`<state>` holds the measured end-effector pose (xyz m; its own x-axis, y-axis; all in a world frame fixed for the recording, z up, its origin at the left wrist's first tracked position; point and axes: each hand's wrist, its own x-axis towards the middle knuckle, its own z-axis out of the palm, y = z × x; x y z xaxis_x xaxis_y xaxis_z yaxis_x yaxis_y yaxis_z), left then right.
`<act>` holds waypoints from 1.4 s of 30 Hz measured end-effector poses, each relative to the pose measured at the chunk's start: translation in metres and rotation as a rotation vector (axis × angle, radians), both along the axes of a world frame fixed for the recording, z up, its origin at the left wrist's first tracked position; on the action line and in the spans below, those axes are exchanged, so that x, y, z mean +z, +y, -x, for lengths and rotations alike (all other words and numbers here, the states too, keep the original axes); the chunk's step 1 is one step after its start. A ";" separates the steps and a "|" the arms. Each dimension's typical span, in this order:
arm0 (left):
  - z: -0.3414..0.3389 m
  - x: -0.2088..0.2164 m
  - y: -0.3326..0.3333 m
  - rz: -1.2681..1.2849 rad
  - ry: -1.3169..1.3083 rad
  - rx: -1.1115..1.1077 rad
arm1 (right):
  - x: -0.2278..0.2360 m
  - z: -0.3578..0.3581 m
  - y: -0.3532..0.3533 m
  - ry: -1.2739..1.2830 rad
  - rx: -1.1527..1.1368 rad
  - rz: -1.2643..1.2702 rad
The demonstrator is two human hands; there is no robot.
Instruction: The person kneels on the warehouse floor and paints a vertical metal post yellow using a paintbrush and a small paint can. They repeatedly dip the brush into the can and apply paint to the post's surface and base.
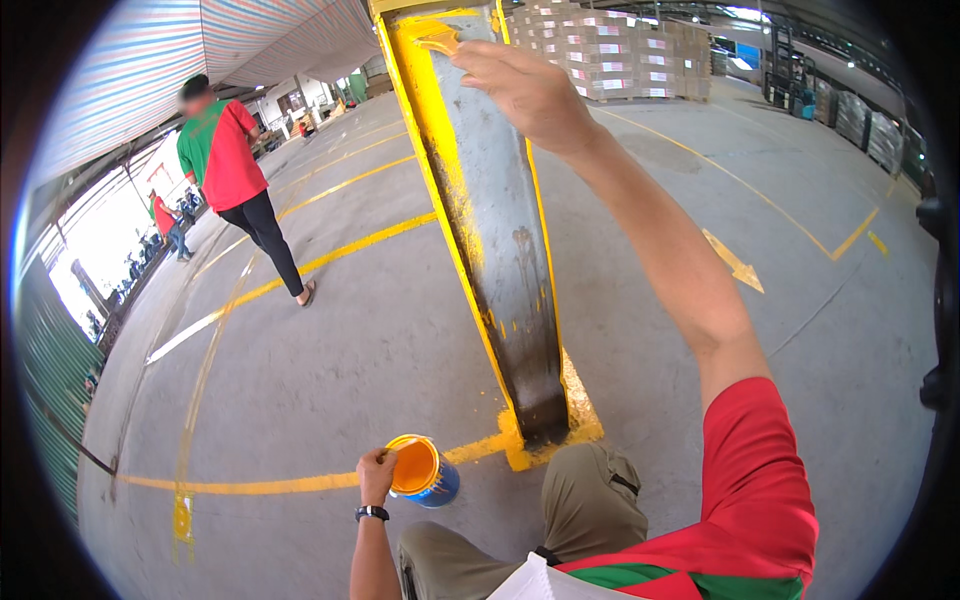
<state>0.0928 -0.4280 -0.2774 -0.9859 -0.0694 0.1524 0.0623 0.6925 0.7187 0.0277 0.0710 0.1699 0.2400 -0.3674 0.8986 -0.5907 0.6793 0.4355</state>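
Note:
My right hand (530, 95) is raised to the upper part of a steel post, its fingers closed on a paintbrush (438, 40). The yellow bristle end lies against the inner face of the post (490, 170). Wet yellow paint covers the left side of that face; the rest shows grey metal, with dark stains low down. Down on the left, my left hand (375, 475) pinches the rim of a blue paint can (440, 485). Orange-yellow paint fills part of the can, which appears to stand on the floor beside my knee.
Yellow lines (370, 238) and a yellow arrow (735, 262) mark the concrete floor. A person (225, 160) in red and green walks on the left; another person (167, 222) is farther back. Stacked cartons (610, 55) stand behind the post, and a forklift (785, 70) is at far right.

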 end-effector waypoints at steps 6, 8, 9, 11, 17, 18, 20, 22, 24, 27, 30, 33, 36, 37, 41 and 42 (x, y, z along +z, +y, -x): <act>0.006 -0.017 -0.019 -0.042 0.009 0.117 | 0.008 0.017 -0.007 0.031 -0.040 0.008; 0.008 -0.023 -0.026 -0.078 0.030 0.148 | 0.006 0.019 -0.010 -0.038 -0.049 0.008; 0.009 -0.027 -0.030 -0.079 0.034 0.164 | 0.003 0.018 -0.011 -0.036 -0.069 -0.016; 0.009 -0.033 -0.037 -0.080 0.043 0.189 | -0.002 0.014 -0.012 -0.039 -0.109 -0.057; -0.006 -0.050 -0.054 -0.111 0.046 0.311 | -0.005 -0.002 -0.003 -0.027 0.005 0.058; -0.009 -0.054 -0.055 -0.108 0.041 0.331 | -0.002 -0.003 -0.001 -0.010 0.006 0.047; -0.017 -0.063 -0.057 -0.107 0.029 0.372 | 0.004 0.000 0.000 0.014 0.004 0.027; -0.024 -0.072 -0.057 -0.125 -0.016 0.421 | 0.009 0.005 -0.002 0.033 -0.011 0.010; -0.030 -0.079 -0.059 -0.110 0.035 0.425 | 0.011 0.011 -0.006 0.054 -0.053 -0.016; -0.036 -0.084 -0.060 -0.162 0.011 0.447 | 0.008 0.012 -0.012 0.055 -0.106 -0.065; -0.042 -0.087 -0.060 -0.216 0.004 0.483 | -0.001 0.005 -0.012 -0.050 -0.045 -0.048; -0.043 -0.088 -0.062 -0.261 -0.001 0.469 | -0.003 -0.002 -0.003 -0.093 0.027 0.023; -0.042 -0.087 -0.065 -0.281 -0.008 0.421 | 0.002 0.003 0.003 -0.015 0.046 0.060; -0.042 -0.086 -0.067 -0.292 -0.068 0.445 | 0.004 0.007 0.002 0.000 0.041 0.050; -0.042 -0.085 -0.070 -0.251 -0.057 0.381 | 0.003 0.020 -0.004 0.004 0.101 0.028; -0.042 -0.085 -0.070 -0.259 -0.057 0.377 | 0.000 0.019 -0.004 -0.037 0.170 0.063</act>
